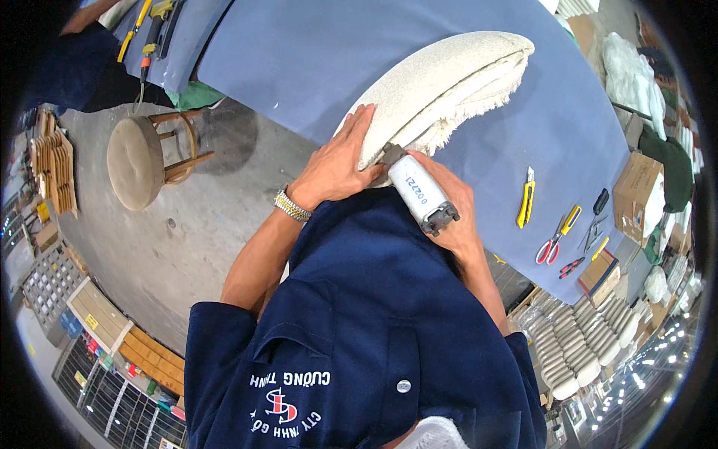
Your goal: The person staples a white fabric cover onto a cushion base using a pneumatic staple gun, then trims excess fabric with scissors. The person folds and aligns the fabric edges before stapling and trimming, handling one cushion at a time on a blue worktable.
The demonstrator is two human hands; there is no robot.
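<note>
Cream cushion (431, 78), near end under left grip (338, 166)

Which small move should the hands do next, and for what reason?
Perhaps press the stapler firmly against the cushion at its near end: the right hand grips the stapler with its nose at that end, the left hand steadies it, and the frayed cloth edge farther along sticks out, seemingly not yet fastened.
</note>
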